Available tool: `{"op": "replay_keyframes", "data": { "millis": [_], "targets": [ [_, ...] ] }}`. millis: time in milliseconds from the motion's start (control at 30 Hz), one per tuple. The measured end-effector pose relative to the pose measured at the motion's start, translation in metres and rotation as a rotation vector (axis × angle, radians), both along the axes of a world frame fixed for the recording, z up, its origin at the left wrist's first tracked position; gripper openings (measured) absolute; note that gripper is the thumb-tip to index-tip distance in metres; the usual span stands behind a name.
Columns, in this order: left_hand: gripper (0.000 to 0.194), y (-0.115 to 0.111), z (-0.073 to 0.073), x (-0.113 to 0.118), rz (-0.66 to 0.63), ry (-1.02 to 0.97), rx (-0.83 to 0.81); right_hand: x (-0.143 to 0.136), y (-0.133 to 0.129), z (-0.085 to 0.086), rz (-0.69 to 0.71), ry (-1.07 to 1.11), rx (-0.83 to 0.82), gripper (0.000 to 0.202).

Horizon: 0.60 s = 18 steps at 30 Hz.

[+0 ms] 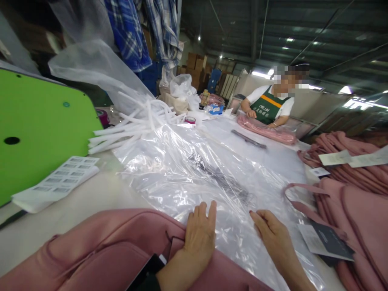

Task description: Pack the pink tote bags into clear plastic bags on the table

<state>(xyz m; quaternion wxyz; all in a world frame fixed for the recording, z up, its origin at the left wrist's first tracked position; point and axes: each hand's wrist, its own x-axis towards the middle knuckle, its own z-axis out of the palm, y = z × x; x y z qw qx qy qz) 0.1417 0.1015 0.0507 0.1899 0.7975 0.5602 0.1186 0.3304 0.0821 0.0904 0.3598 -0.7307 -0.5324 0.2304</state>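
My left hand [200,230] lies with its fingers stretched out over the upper edge of a pink bag [121,238], its fingertips on clear plastic bags [169,182]. A dark tag and a thin black cord show on the pink bag beside my left wrist. To the right, my right hand [271,232] is over the clear plastic, thumb and fingers close together; whether they pinch a bit of the film is too small to tell. Dark items [221,178] show beneath the film.
A green board [45,133] and label sheets [63,178] stand left, near white foam strips [133,125]. Pink bags [357,218] with tags are piled right. Across the table, a person in a green apron [269,106] handles a wrapped pink bag [266,131].
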Motion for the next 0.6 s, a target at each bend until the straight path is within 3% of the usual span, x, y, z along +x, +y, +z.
{"op": "replay_keyframes", "data": {
  "millis": [200,333,433,533,600],
  "targets": [
    [0.033,0.000,0.008,0.000,-0.008,0.060,-0.099,-0.005,-0.004,-0.001,-0.068,0.251,-0.083,0.053],
    [0.031,0.003,0.009,-0.002,0.016,0.052,-0.136,-0.008,-0.009,0.003,-0.043,0.225,-0.036,0.049],
    [0.031,0.005,0.012,-0.006,0.051,0.026,-0.117,-0.008,-0.020,0.002,0.068,-0.054,-0.054,0.043],
    [0.027,0.008,0.022,-0.010,0.052,0.008,-0.054,-0.002,-0.033,-0.007,0.133,-0.477,-0.070,0.067],
    [0.017,0.011,0.031,-0.013,0.021,0.037,0.007,0.003,-0.039,-0.015,0.187,-0.714,0.073,0.050]
  ]
}}
